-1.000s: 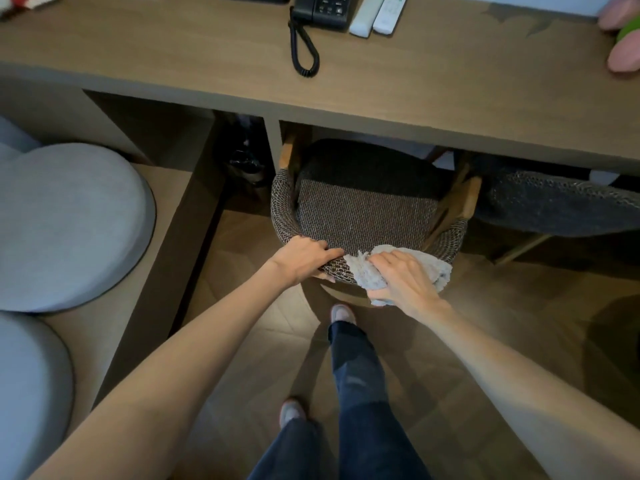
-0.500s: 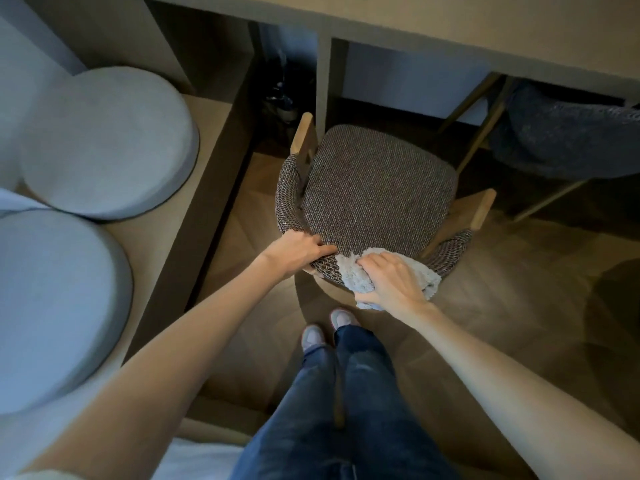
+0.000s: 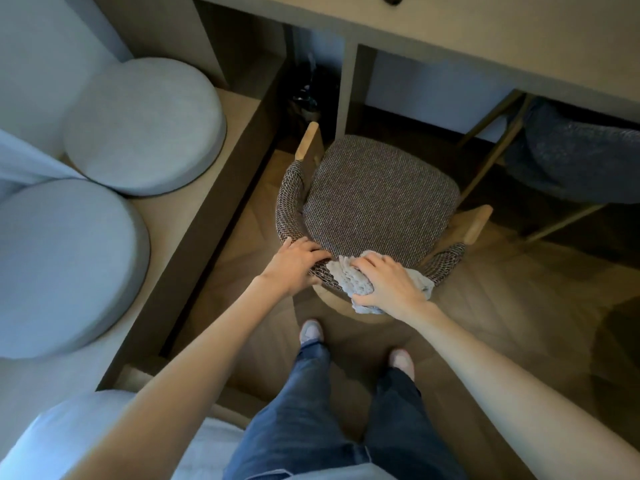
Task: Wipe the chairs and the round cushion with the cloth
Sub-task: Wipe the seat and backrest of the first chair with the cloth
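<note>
A woven brown chair (image 3: 377,199) with wooden arm tips stands in front of me, clear of the desk. My left hand (image 3: 294,263) grips the curved backrest rim at its left. My right hand (image 3: 389,284) holds a pale crumpled cloth (image 3: 349,278) pressed against the backrest rim, fingers curled over it. A second dark chair (image 3: 575,157) sits under the desk at the right, partly hidden. Two grey round cushions lie on the low bench at the left, the far cushion (image 3: 145,126) and the near cushion (image 3: 65,268).
The desk edge (image 3: 450,39) runs across the top, with a desk leg (image 3: 346,88) behind the chair. The low wooden bench (image 3: 194,216) borders the floor on the left. My legs and feet (image 3: 311,332) stand on the wood floor behind the chair.
The chair has come out from under the desk toward me. Both hands stay on the backrest, the right still holding the cloth. My feet have stepped back and apart.
</note>
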`<action>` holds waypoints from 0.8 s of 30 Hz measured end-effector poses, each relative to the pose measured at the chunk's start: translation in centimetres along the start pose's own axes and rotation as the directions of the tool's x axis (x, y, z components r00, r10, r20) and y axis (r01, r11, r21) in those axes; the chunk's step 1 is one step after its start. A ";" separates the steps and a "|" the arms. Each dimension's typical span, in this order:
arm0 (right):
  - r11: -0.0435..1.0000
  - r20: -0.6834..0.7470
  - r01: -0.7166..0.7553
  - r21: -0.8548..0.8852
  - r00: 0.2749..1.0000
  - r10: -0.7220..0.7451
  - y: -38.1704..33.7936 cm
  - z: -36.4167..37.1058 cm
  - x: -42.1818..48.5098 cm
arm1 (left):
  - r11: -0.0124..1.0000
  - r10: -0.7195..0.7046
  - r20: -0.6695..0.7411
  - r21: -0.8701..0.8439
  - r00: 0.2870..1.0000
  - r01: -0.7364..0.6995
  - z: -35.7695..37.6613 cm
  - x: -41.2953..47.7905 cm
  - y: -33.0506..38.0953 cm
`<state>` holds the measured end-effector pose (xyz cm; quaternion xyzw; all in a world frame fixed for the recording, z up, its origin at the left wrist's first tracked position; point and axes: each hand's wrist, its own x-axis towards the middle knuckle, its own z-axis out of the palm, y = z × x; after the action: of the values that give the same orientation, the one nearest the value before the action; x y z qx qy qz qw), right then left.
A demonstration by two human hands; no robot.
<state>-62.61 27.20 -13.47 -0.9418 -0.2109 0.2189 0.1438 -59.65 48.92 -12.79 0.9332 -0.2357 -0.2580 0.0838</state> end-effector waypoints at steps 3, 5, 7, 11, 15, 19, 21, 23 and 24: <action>0.987 -0.075 0.048 0.154 0.996 -0.037 1.5 -1.5 -0.8 | 0.988 -0.089 -0.121 -0.133 0.989 0.072 0.7 -0.6 2.6; 0.970 -0.123 0.040 0.239 0.992 -0.010 3.3 -2.9 -1.7 | 0.973 -0.169 -0.179 -0.185 0.969 0.136 1.1 -0.6 4.7; 0.963 -0.168 0.036 0.267 0.986 0.009 5.7 -4.2 -2.8 | 0.959 -0.231 -0.212 -0.216 0.950 0.184 1.4 -0.2 7.2; 0.947 -0.236 0.039 0.318 0.971 0.040 12.4 -6.5 -5.5 | 0.910 -0.358 -0.277 -0.316 0.892 0.267 1.8 1.6 13.5; 0.949 -0.313 0.018 0.314 0.946 0.086 19.4 -9.4 -9.1 | 0.828 -0.484 -0.293 -0.460 0.825 0.322 2.0 3.7 20.7; 0.949 -0.323 -0.009 0.314 0.939 0.116 24.0 -12.3 -11.2 | 0.789 -0.529 -0.283 -0.511 0.800 0.340 1.5 5.6 25.6; 0.948 -0.326 0.007 0.317 0.940 0.102 25.6 -13.5 -11.0 | 0.775 -0.543 -0.289 -0.534 0.789 0.338 1.0 6.7 26.8; 0.948 -0.320 0.027 0.317 0.944 0.080 26.7 -14.4 -10.2 | 0.766 -0.552 -0.301 -0.551 0.778 0.331 0.3 8.1 27.5; 0.951 -0.313 0.036 0.308 0.948 0.065 27.1 -14.9 -9.6 | 0.764 -0.554 -0.306 -0.557 0.774 0.327 -0.1 8.8 27.6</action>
<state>-54.31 -3.48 -7.04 -0.9320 -0.1410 0.0950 0.3202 -63.91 20.47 -8.95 0.9456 0.0942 -0.0951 0.2964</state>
